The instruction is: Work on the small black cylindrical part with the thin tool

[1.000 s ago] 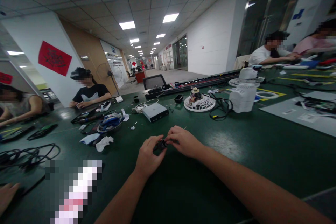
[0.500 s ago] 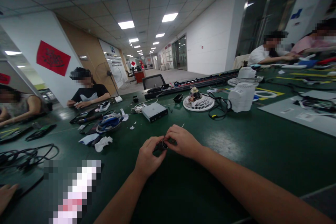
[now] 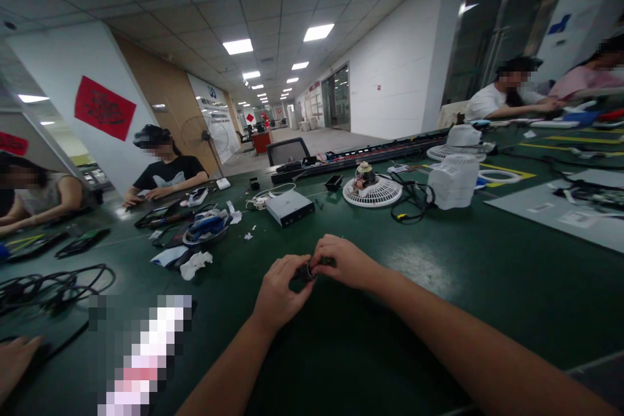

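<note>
Right grip (image 3: pixel 344 262) and left grip (image 3: pixel 279 288) had shifted slightly rightward. Left grip was clamped on a small dark part (image 3: pixel 305 272), between both grips; right grip's hold could not be determined. Beyond them lay a disc drive (image 3: pixel 289 208).

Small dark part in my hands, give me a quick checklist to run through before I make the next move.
1. Left hand gripping the small dark part: ok, fingers and thumb hold it.
2. Right hand in position: ok, its fingertips are at the part's end.
3. What the right fingers pinch: cannot tell, too small and partly hidden.
4. Grey box away from the hands: ok, it lies beyond them on the green table.
5. Neighbour's hand apart from yours: ok, it is at the lower left edge.
</note>
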Available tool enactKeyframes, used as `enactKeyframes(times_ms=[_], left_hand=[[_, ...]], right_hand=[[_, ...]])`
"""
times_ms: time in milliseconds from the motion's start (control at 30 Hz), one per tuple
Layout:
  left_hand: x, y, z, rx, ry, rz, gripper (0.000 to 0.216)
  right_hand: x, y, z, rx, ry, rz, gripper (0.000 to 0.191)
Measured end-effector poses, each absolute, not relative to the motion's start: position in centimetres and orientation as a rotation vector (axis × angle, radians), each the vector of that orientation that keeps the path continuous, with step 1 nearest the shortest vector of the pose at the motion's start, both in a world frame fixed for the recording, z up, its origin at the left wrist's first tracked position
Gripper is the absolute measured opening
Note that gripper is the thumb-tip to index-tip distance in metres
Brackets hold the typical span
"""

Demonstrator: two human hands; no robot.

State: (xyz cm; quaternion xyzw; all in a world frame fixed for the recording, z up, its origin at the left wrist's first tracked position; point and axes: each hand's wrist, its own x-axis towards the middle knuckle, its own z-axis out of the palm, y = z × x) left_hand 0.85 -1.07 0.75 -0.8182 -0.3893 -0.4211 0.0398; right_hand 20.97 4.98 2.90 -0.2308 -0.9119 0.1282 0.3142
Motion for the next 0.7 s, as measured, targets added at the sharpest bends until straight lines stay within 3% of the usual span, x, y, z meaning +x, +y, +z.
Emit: enactKeyframes(times_ms=[167, 367, 700], left_hand=[[0.74, -1.12, 0.79, -2.559, -1.186, -1.218, 0.043], [0.51, -1.12, 0.87, -2.57, -1.259, -1.197, 0.042], [0.64, -1.01, 0.63, -2.567, -1.268, -1.261, 0.043]], right_hand=[[21.24, 5.06, 2.89, -0.724, -2.399, 0.221, 0.017], [20.79, 4.62, 2.78, -0.815, -2.387, 0.097, 0.012], [20.68, 4.72, 2.67, -0.769, -2.409, 0.226, 0.015]])
